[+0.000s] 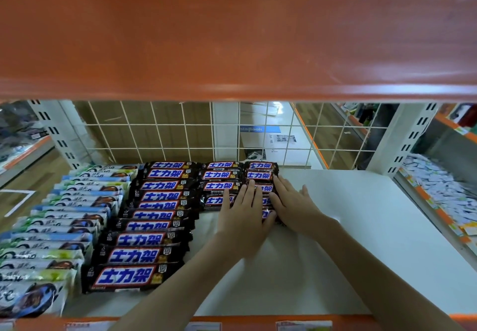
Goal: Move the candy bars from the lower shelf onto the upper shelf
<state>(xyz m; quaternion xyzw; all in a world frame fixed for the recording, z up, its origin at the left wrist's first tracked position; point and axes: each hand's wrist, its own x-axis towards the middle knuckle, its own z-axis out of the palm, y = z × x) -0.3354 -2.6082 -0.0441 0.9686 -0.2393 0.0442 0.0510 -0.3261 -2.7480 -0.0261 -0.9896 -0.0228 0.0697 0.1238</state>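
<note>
White lower shelf under orange upper shelf; candy bars in right-hand column at shelf's back; left hand and right hand flank them, fingers straight, pressing inward; light, slippery wrappers, likely best squeezed from the ends

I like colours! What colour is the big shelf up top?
Orange: the upper shelf fills the top of the head view.

Dark-brown candy bars with blue-and-red logos lie flat, crosswise, in three front-to-back columns on the white lower shelf. The left column is longest. The orange upper shelf spans overhead.
</note>
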